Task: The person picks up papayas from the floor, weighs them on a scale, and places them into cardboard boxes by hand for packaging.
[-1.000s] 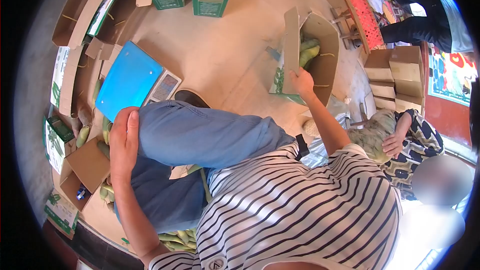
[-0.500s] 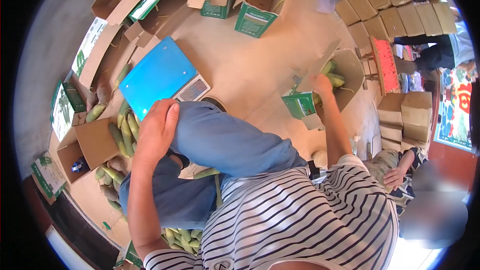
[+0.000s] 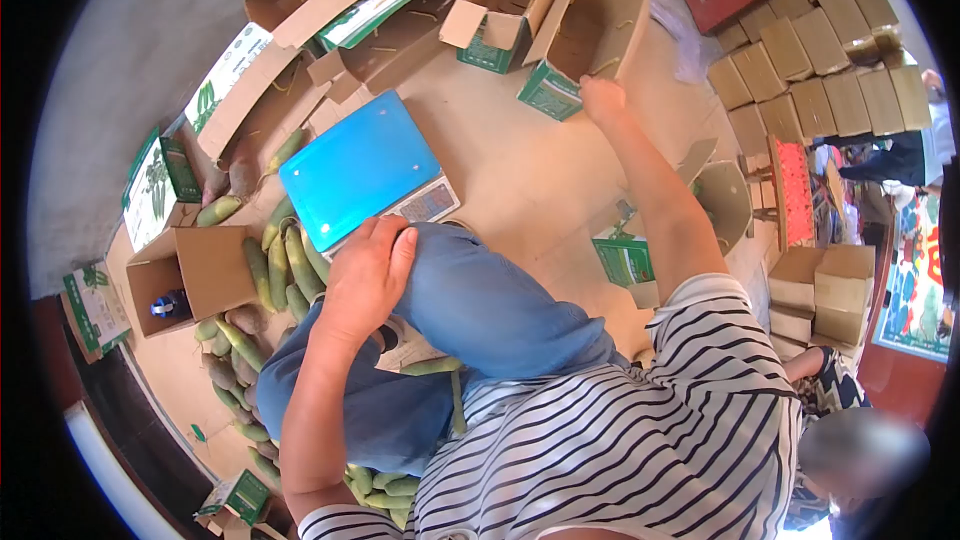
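My left hand (image 3: 365, 275) rests on the knee of my blue trousers (image 3: 490, 290), its fingers lying flat. My right hand (image 3: 604, 100) is at the near edge of an upright cardboard box with a green label (image 3: 553, 90), its fingers closed on the box's rim. The blue-topped scale (image 3: 360, 170) stands just beyond my left hand. Under my right forearm is another open box with a green side (image 3: 624, 258), partly hidden by the arm. Long green radishes (image 3: 277, 270) lie to the left of my knee.
More open boxes (image 3: 500, 0) stand at the top, and a small carton (image 3: 215, 275) sits at the left. Stacked cartons (image 3: 820, 50) and a red-topped bench (image 3: 793, 190) are at the right. Another person (image 3: 850, 450) is at the lower right.
My right hand has moved from the box with radishes up to the rim of the farther box. The view has shifted, while my left hand stays on my knee.
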{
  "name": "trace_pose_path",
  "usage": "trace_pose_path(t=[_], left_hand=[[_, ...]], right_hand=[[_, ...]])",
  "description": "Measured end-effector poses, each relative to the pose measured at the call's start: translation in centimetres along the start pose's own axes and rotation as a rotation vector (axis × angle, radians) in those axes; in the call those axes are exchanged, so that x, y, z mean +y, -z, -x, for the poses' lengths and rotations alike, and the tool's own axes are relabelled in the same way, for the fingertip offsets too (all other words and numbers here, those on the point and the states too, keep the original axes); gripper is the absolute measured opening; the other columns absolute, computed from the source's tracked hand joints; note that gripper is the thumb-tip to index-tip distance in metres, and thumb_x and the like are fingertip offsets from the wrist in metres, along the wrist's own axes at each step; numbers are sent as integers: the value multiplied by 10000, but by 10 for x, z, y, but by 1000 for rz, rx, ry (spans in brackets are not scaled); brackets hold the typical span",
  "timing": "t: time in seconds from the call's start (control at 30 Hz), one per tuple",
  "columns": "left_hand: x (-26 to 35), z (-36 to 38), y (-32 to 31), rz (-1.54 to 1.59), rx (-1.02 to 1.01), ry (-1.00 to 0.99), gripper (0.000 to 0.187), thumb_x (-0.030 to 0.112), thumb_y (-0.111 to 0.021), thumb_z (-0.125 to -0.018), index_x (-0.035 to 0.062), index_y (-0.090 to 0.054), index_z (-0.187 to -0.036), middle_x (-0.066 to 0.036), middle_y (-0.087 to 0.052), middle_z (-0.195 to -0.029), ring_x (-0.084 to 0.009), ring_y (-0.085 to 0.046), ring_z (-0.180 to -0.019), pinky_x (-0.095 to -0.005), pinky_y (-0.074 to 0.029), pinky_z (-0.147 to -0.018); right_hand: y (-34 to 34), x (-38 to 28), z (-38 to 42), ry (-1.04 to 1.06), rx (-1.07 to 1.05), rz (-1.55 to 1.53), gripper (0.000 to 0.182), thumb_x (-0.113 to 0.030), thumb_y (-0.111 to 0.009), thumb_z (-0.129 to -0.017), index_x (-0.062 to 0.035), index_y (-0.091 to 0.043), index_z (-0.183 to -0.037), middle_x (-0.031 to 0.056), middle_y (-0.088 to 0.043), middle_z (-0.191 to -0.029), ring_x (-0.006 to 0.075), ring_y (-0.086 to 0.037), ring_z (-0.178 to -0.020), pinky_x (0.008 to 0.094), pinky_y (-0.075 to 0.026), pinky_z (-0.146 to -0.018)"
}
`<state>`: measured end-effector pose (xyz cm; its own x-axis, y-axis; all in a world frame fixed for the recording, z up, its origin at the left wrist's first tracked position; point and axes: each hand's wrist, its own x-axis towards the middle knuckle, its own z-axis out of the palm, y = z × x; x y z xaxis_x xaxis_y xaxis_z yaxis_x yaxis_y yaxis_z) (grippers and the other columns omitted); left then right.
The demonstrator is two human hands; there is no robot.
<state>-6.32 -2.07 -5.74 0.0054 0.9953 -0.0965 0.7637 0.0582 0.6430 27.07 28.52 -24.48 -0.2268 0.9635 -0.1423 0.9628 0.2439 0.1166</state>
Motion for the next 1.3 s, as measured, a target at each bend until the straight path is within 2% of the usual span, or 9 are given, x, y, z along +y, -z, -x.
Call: trace_pose_path(t=[0.17,0.23,0.33,0.43,0.53,0.57,0.7,1.03,1.3], left_hand=[[-2,5,1,-37,11,-15,285,262,-469,-933,7,-568,-1013,-197,-592,-940,-374,-580,-860,-435,-459,-750],[-1,5,1,-37,5,-24,277,252,-463,-937,8,-566,-1019,-200,-590,-948,-379,-575,-864,-431,-456,-751],[0,7,5,-40,-6,-13,260,233,-456,-941,15,-564,-1034,-204,-586,-964,-389,-567,-872,-425,-450,-754],[1,11,5,-48,21,-16,258,233,-469,-933,15,-565,-1032,-199,-588,-956,-383,-570,-870,-428,-453,-752],[-3,16,4,-49,65,-36,251,237,-490,-918,18,-565,-1017,-197,-587,-938,-376,-570,-864,-433,-454,-750],[-6,17,4,-70,66,-34,253,241,-498,-913,18,-564,-1012,-199,-585,-933,-375,-569,-864,-435,-455,-752],[-13,23,-2,-144,196,-72,275,266,-546,-878,14,-552,-987,-183,-573,-938,-355,-567,-878,-431,-457,-765],[0,20,-26,-201,470,-595,156,182,-599,-739,61,-526,-806,-71,-514,-796,-234,-551,-778,-335,-448,-708],[-4,24,-27,-249,594,-695,118,145,-554,-679,71,-523,-765,-40,-506,-745,-190,-534,-730,-304,-433,-656]], right_hand=[[26,-57,51,178,15,-19,163,-208,-528,-814,-78,-610,-867,119,-662,-888,308,-637,-865,447,-491,-713],[35,-84,83,211,-197,-76,177,-182,-528,-817,-82,-608,-939,116,-656,-933,300,-611,-949,433,-480,-774],[49,-96,131,369,-110,-477,223,-99,-470,-807,-113,-644,-945,74,-667,-927,291,-571,-1041,448,-433,-868],[8,-41,109,611,291,-294,173,-111,-499,-793,-103,-646,-884,71,-663,-925,282,-544,-1074,442,-439,-842],[10,18,88,366,-71,207,116,-144,-522,-793,-96,-625,-818,126,-653,-854,307,-608,-877,433,-452,-753],[-15,42,89,333,50,-254,115,-167,-549,-797,-65,-599,-817,127,-649,-821,311,-623,-789,427,-466,-713],[14,29,101,420,-29,-83,285,-231,-643,-804,-27,-624,-1003,168,-642,-959,316,-625,-852,392,-484,-750],[190,-110,155,622,133,-368,253,-210,-636,-816,-20,-598,-979,128,-616,-923,332,-593,-847,357,-474,-698],[190,-287,117,1109,122,-218,268,-231,-625,-824,-42,-579,-1009,134,-615,-995,342,-581,-898,386,-468,-729]])
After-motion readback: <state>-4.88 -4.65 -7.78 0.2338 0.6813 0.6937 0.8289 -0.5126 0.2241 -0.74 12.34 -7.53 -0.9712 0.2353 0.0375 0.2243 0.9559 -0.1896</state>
